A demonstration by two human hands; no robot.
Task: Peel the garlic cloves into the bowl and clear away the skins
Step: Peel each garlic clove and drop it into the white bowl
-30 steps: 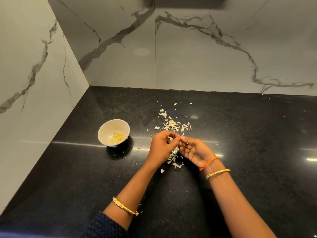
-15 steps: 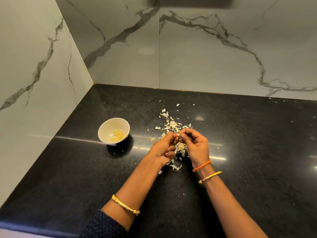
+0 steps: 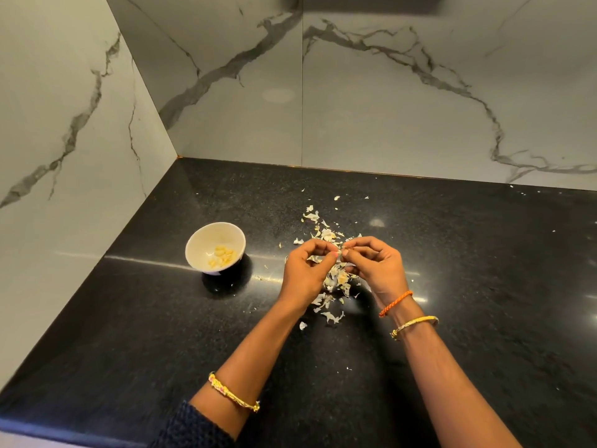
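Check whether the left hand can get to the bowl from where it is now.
Probably yes. The bowl stands on bare countertop just left of the left hand, nothing between. But that hand and the right hand are pinching something small together.

Two bare forearms wearing bangles and a thread band

At the lower middle of the frame, the left arm is wearing a thin gold bangle (image 3: 233, 395) with small pinkish marks on it, and a dark blue knitted sleeve (image 3: 190, 428) is showing just below it at the bottom edge. Right of centre, the right wrist is wearing a twisted orange thread band (image 3: 395, 303) and, just below that, a slim gold bangle (image 3: 414, 326).
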